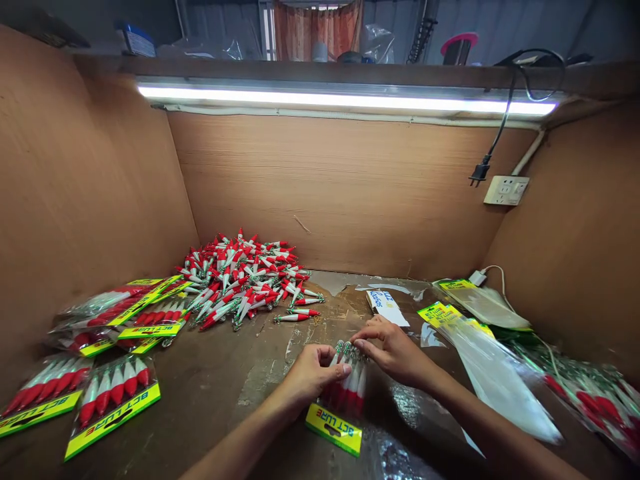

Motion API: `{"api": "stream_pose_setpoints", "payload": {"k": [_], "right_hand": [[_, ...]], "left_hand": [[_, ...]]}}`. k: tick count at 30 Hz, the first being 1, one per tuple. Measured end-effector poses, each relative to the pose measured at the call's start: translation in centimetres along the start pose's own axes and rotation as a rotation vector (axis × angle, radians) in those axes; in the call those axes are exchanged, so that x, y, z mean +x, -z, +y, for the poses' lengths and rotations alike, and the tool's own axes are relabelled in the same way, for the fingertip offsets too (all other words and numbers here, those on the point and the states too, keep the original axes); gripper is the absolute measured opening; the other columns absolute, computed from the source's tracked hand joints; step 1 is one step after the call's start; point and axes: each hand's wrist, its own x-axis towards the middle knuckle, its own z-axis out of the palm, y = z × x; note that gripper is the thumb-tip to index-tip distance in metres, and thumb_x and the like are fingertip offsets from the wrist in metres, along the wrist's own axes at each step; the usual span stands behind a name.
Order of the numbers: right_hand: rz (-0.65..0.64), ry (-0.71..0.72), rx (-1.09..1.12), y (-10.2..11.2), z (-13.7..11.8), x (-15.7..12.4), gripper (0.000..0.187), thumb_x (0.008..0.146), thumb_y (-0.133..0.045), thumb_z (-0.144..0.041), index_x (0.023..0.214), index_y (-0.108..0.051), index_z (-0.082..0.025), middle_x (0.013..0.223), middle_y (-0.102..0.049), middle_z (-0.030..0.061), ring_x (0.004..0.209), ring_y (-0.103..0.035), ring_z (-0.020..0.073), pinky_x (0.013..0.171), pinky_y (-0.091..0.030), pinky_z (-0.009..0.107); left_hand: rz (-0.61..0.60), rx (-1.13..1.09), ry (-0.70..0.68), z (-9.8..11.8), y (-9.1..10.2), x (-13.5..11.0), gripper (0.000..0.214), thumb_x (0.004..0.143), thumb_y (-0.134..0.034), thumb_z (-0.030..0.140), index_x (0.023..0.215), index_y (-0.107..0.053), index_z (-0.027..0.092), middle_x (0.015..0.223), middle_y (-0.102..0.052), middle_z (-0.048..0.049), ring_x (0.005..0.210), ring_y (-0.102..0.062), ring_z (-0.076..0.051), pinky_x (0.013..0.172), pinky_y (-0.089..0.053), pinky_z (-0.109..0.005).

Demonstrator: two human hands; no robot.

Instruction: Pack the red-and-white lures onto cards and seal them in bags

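A clear bag of red and white fishing lures (350, 390) lies in front of me, its yellow "BCT LURE" header card (334, 429) toward me. My left hand (316, 370) grips the bag's left side, thumb across the lures. At the far end, where the green-and-silver hook crowns (345, 347) show, my right hand (393, 347) has thumb and fingers pinched together at the bag's upper right. Exactly what those right fingertips hold is hard to see, though they touch the bag's edge by the hooks.
Loose lures (245, 283) are heaped at the back left. Filled lure bags (113, 400) lie along the left. Flat bags with yellow headers (480, 360) lie at right, beside more bagged lures (600, 400). A small white card box (387, 308) sits behind my right hand. A plug (481, 170) hangs above.
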Motion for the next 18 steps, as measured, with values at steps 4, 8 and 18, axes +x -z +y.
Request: {"api": "stream_pose_setpoints", "payload": {"k": [4,8,18], "right_hand": [[-0.002,-0.009,0.021,0.3,-0.2,0.0,0.018,0.096,-0.06,-0.031,0.093,-0.076,-0.024,0.087,-0.071,0.0036,0.088,-0.057,0.0206,0.081,-0.042,0.034],[0.019,-0.007,0.038,0.3,-0.3,0.0,0.015,0.094,-0.062,-0.031,0.09,-0.073,-0.023,0.087,-0.07,0.0032,0.089,-0.057,0.0203,0.081,-0.042,0.033],[0.07,-0.003,0.122,0.2,-0.5,0.0,0.017,0.096,-0.061,-0.03,0.09,-0.075,-0.024,0.087,-0.071,0.0029,0.089,-0.059,0.0199,0.082,-0.043,0.034]], "left_hand": [[0.067,-0.036,-0.033,-0.1,-0.4,0.1,0.043,0.064,-0.087,0.046,0.077,-0.068,0.01,0.067,-0.064,-0.0009,0.056,-0.053,-0.012,0.052,-0.035,-0.021],[0.049,-0.121,0.028,0.3,-0.6,-0.2,0.046,0.06,-0.089,0.045,0.082,-0.069,0.01,0.068,-0.065,-0.0018,0.052,-0.053,-0.011,0.051,-0.037,-0.021],[-0.155,-0.223,0.072,0.6,-0.8,-1.0,0.051,0.06,-0.089,0.049,0.088,-0.074,0.008,0.077,-0.072,-0.0099,0.063,-0.067,-0.02,0.059,-0.046,-0.025]]}}
